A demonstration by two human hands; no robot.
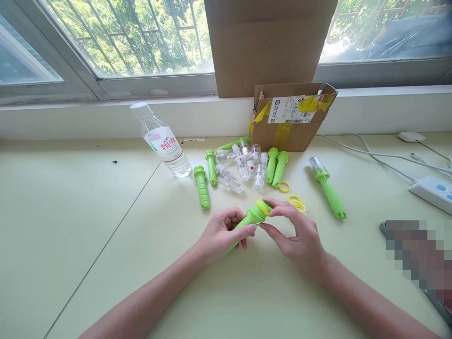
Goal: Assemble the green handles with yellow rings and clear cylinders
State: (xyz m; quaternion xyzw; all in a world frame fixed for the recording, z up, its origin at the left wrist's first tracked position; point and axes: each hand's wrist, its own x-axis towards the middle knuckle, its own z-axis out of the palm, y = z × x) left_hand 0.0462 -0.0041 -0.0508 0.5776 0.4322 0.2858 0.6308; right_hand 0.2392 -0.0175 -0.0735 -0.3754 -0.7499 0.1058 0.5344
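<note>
My left hand (228, 230) is wrapped round a light green plastic handle (254, 215), tilted with its wide threaded end up to the right. A yellow ring (262, 207) sits around that wide end. The thumb and fingertips of my right hand (298, 230) pinch the ring and rim there. Just beyond my right hand lie loose yellow rings (296, 204), with another yellow ring (284, 187) further back. To the right, a green handle (332, 195) has a clear ribbed cap (317, 163) fitted on its end.
Behind my hands lie several green handles (202, 188) and several clear plastic caps (229, 180). A water bottle (165, 146) stands at the left and an opened cardboard box (287, 127) at the back. On the right are a power strip (432, 190), cables and a phone-like object (383, 228), partly pixelated.
</note>
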